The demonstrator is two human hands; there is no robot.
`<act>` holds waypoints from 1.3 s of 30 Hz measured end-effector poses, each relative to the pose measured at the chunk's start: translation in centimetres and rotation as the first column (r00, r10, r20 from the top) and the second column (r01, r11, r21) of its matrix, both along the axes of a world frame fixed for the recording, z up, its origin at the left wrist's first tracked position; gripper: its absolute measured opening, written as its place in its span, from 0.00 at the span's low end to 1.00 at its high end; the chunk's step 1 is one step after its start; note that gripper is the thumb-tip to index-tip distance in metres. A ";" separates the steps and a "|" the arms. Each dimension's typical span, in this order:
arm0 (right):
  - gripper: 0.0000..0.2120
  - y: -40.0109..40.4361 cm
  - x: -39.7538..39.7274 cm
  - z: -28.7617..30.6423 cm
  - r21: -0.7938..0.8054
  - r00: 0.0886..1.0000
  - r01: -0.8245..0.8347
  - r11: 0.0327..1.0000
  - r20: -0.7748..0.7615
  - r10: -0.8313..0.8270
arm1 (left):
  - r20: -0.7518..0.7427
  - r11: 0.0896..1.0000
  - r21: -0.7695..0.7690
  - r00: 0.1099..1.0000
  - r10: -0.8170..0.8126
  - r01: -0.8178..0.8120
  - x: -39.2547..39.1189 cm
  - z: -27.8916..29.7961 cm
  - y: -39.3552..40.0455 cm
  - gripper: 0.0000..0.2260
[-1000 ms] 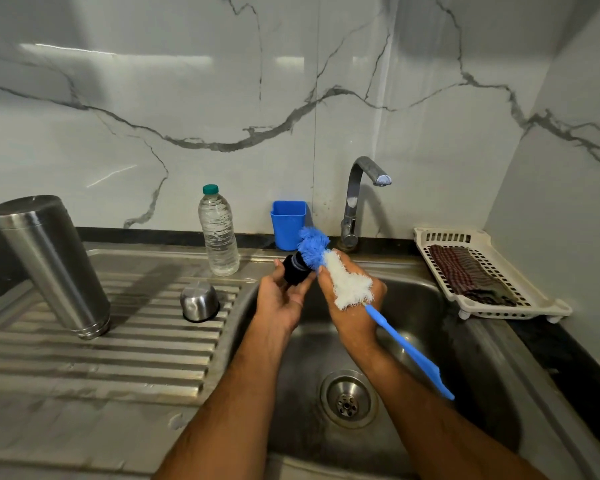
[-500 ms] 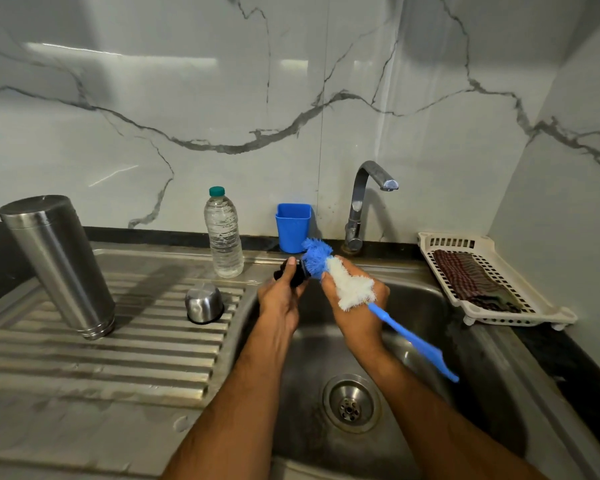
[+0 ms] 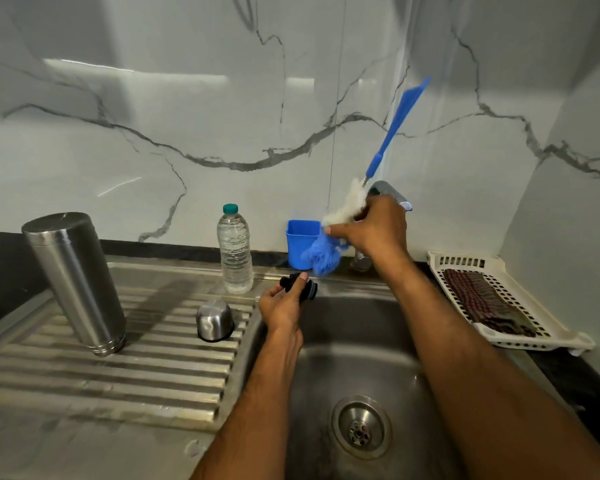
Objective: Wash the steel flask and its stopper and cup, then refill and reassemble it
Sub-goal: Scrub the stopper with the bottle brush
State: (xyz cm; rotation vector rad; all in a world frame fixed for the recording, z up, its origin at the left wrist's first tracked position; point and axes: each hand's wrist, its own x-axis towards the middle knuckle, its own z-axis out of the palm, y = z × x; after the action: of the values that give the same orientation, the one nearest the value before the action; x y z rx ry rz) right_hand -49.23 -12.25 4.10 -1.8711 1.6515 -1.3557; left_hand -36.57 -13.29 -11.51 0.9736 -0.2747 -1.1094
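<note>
I see my left hand [image 3: 284,308] over the near-left corner of the sink [image 3: 378,358], its grip closed round the black stopper [image 3: 303,287], thumb on top and the stopper's ringed end pointing right. My right hand [image 3: 374,230] is raised in front of the tap [image 3: 390,194], its grip closed on the brush [image 3: 347,209] at the white bristles; the blue bristle tip hangs down in front of the blue tub [image 3: 300,237] at the back edge, and the blue handle points up and to the right against the marble wall [image 3: 187,98]. The brush tip is just above and to the right of the stopper, apart from it. The flask [image 3: 75,282] stands on the ribbed drainboard [image 3: 118,368] at the far left, leaning in this wide view, well apart from both hands. The cup [image 3: 214,320] sits mouth down on the drainboard between the flask and the sink, near my left hand. A water bottle [image 3: 234,251] with a green cap stands upright behind the cup, just left of the tub. To the right of the sink a white tray [image 3: 548,337] rests on the dark tabletop [image 3: 568,375] with a checked cloth [image 3: 482,306] lying in it. The drain [image 3: 361,427] shows at the bottom of the sink between my forearms.
</note>
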 end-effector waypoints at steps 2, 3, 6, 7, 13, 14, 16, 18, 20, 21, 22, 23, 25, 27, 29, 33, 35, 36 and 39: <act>0.16 -0.9 0.5 1.2 -0.054 0.999 -0.012 0.998 0.041 0.014 | 0.019 1.000 -0.001 1.000 0.003 -0.003 0.1 0.0 0.0 0.20; 0.16 -1.3 0.8 1.7 -0.079 0.998 -0.016 0.997 0.055 0.020 | 0.039 1.000 -0.004 0.999 0.005 -0.004 0.2 -0.1 0.0 0.21; 0.18 -3.0 1.7 2.8 -0.149 0.999 0.011 0.989 0.038 -0.006 | 0.109 1.000 -0.023 0.994 0.022 -0.019 0.3 -0.2 -0.2 0.23; 0.18 -3.7 2.1 3.1 -0.170 0.999 0.035 0.985 0.030 -0.030 | 0.136 1.000 -0.021 0.990 0.024 -0.022 0.3 -0.3 -0.3 0.22; 0.12 -8.3 4.4 4.8 -0.278 0.996 0.079 0.957 0.064 -0.064 | 0.276 1.000 -0.005 0.961 0.008 -0.007 0.0 -0.1 -0.3 0.19; 0.11 -8.9 4.7 4.9 -0.296 0.996 0.073 0.952 0.064 -0.056 | 0.284 1.000 0.001 0.959 0.003 -0.004 0.0 0.1 -0.2 0.19; 0.11 -10.2 5.3 4.7 -0.314 0.996 0.071 0.947 0.072 -0.051 | 0.296 1.000 -0.004 0.955 -0.004 0.005 0.0 0.0 -0.3 0.19; 0.10 -11.4 5.9 4.0 -0.300 0.996 0.071 0.951 0.074 -0.051 | 0.321 1.000 -0.004 0.947 -0.012 0.014 0.0 -0.3 -0.4 0.19; 0.11 -12.3 6.2 2.8 -0.271 0.996 0.064 0.960 0.079 -0.044 | 0.333 1.000 -0.007 0.943 -0.012 0.016 0.0 -0.4 -0.4 0.20; 0.11 -12.6 6.3 2.2 -0.253 0.996 0.056 0.966 0.083 -0.036 | 0.340 1.000 -0.009 0.940 -0.012 0.016 -0.1 -0.5 -0.5 0.21; 0.11 -12.9 6.3 1.5 -0.238 0.996 0.048 0.970 0.084 -0.029 | 0.346 1.000 -0.011 0.938 -0.010 0.015 -0.1 -0.5 -0.5 0.21; 0.11 -13.1 6.4 0.7 -0.218 0.996 0.040 0.975 0.083 -0.022 | 0.350 1.000 -0.016 0.937 -0.008 0.015 -0.1 -0.5 -0.5 0.21; 0.12 -13.5 6.5 -0.8 -0.172 0.997 0.028 0.985 0.071 -0.016 | 0.348 1.000 -0.017 0.937 -0.010 0.018 -0.1 -0.5 -0.5 0.21; 0.12 -13.9 6.6 -2.2 -0.128 0.999 0.019 0.992 0.048 -0.013 | 0.343 1.000 -0.015 0.939 -0.012 0.018 -0.1 -0.6 -0.6 0.21; 0.12 -14.1 6.6 -3.4 -0.090 0.999 0.003 0.996 0.035 0.000 | 0.347 1.000 -0.015 0.938 -0.010 0.017 -0.1 -0.6 -0.6 0.21; 0.13 -14.1 6.6 -5.1 -0.021 1.000 -0.003 1.000 -0.008 0.003 | 0.352 1.000 -0.016 0.936 -0.019 0.027 -0.2 -0.6 -0.6 0.21; 0.14 -14.1 6.5 -5.6 -0.005 1.000 -0.005 1.000 -0.027 0.005 | 0.352 0.999 -0.014 0.936 -0.024 0.031 -0.2 -0.8 -0.6 0.21; 0.15 -14.1 6.4 -5.7 -0.005 1.000 -0.006 1.000 -0.030 0.006 | 0.353 0.999 -0.015 0.935 -0.023 0.030 -0.2 -0.8 -0.6 0.21; 0.16 -14.0 6.1 -5.6 -0.015 1.000 -0.010 1.000 -0.024 0.010 | 0.358 0.999 -0.017 0.933 -0.027 0.035 -0.2 -0.8 -0.6 0.22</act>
State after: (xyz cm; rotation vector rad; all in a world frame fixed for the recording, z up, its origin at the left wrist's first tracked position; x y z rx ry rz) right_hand -43.12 -26.28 -1.51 -1.9085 1.6453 -1.3503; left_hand -36.74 -13.89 -12.34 1.1527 -0.6002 -0.9493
